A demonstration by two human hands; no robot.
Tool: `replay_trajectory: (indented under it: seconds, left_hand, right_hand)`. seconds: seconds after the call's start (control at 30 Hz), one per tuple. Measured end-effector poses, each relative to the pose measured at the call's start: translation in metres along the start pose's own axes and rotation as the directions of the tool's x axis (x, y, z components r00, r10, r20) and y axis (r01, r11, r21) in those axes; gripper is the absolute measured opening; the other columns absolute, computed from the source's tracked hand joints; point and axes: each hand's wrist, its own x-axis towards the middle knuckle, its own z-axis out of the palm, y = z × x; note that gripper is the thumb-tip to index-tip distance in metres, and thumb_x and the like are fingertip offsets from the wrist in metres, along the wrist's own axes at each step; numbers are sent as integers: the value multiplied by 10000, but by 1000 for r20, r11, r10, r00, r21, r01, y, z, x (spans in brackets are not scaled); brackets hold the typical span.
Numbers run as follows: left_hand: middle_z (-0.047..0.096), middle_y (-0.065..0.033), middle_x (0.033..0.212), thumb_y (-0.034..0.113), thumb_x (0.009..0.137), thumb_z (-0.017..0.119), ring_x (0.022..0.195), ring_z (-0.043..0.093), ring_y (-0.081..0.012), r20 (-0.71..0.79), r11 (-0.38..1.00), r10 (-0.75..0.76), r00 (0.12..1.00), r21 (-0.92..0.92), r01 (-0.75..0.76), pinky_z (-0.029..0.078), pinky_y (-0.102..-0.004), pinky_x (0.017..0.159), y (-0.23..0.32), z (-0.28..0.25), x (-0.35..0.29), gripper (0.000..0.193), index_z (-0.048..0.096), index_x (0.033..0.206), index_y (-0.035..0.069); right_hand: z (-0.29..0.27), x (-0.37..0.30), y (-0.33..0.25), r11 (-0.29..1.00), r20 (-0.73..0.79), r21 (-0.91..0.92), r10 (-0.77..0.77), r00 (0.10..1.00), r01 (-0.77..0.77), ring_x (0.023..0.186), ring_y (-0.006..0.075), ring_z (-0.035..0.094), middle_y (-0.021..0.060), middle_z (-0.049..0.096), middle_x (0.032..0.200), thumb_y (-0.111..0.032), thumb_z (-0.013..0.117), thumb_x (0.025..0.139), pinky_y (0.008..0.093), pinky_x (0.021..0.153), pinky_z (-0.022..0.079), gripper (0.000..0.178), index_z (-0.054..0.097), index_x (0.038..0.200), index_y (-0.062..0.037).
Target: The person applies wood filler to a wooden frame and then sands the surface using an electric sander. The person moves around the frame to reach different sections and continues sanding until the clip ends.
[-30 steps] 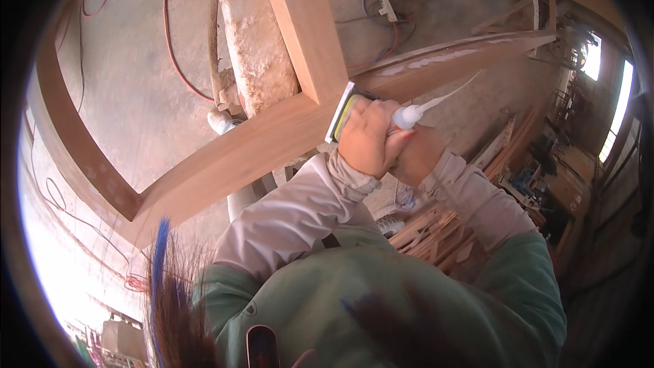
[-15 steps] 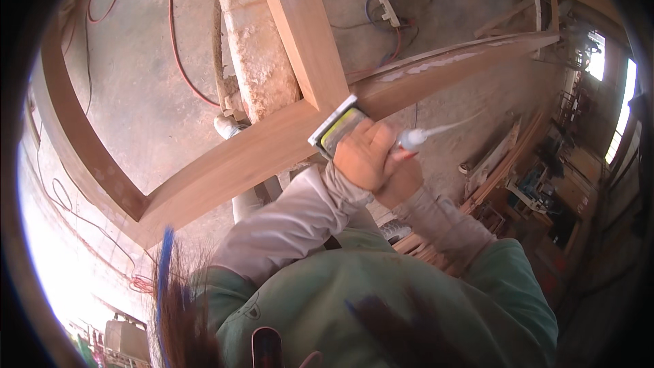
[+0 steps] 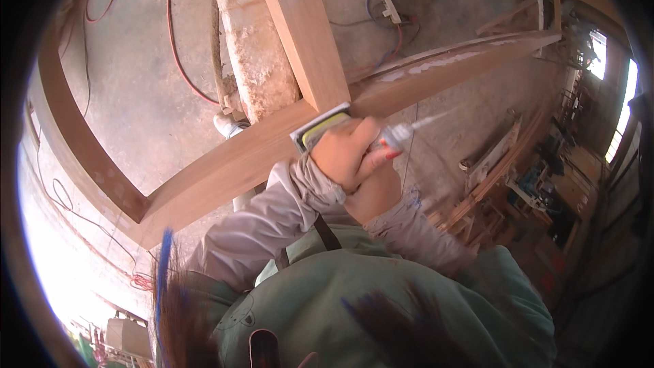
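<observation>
- the left hand (image 3: 343, 153) was closed over a sanding block (image 3: 319, 128) with a grey edge and a yellow layer, fingers curled down on its top and pressing it flat against the wooden frame (image 3: 225, 170).
- the block lay right at the joint where the upright rail (image 3: 300, 27) met the long cross rail, peeking out from under the left hand on the side away from the person.
- the right hand (image 3: 373, 187) sat just beneath and against the left one, gripped around a small tube (image 3: 402, 135) with a pale body and a thin clear nozzle that pointed off to the right, above the floor.
- the tube's body touched the fingertips of both hands; the nozzle tip stood clear of the wood.
- both wrists came up in grey sleeves from a green top.
- a white streak of filler ran along the right stretch of the cross rail (image 3: 443, 71).
- a red cable (image 3: 174, 41) lay looped on the concrete floor (image 3: 136, 95) beyond the frame, and a white pipe (image 3: 248, 34) lay under the upright rail.
</observation>
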Motion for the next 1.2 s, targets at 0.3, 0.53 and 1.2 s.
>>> replay_trajectory:
  seconds: [0.3, 0.53, 1.2]
  left_hand:
    - [610, -167, 814, 355, 881, 629, 732, 599, -357, 46, 998, 25, 999, -50, -23, 471, -393, 647, -8, 19, -6, 376, 554, 1065, 36]
    - [604, -179, 830, 336, 904, 602, 766, 612, -355, 42, 994, -50, 998, 95, 45, 479, -388, 677, -9, -22, 42, 376, 546, 1120, 33]
    - [643, -171, 796, 419, 937, 559, 743, 648, -362, -282, 919, -39, 959, 366, 145, 499, -404, 653, 6, -83, 130, 406, 519, 1107, 53]
  right_hand:
    - [4, -5, 28, 997, 17, 56, -62, 998, 61, 1003, 424, 552, 238, 450, 1208, -207, 778, 661, 486, 767, 496, 647, 479, 1210, -41]
    - [-13, 53, -5, 997, -116, -54, -52, 992, 46, 983, 441, 555, 226, 426, 1214, -213, 769, 671, 509, 740, 502, 693, 447, 1267, -71]
    - [-59, 152, -80, 984, -247, -146, -140, 959, 106, 869, 432, 607, 216, 476, 1099, -212, 742, 709, 498, 753, 518, 593, 497, 1242, -124]
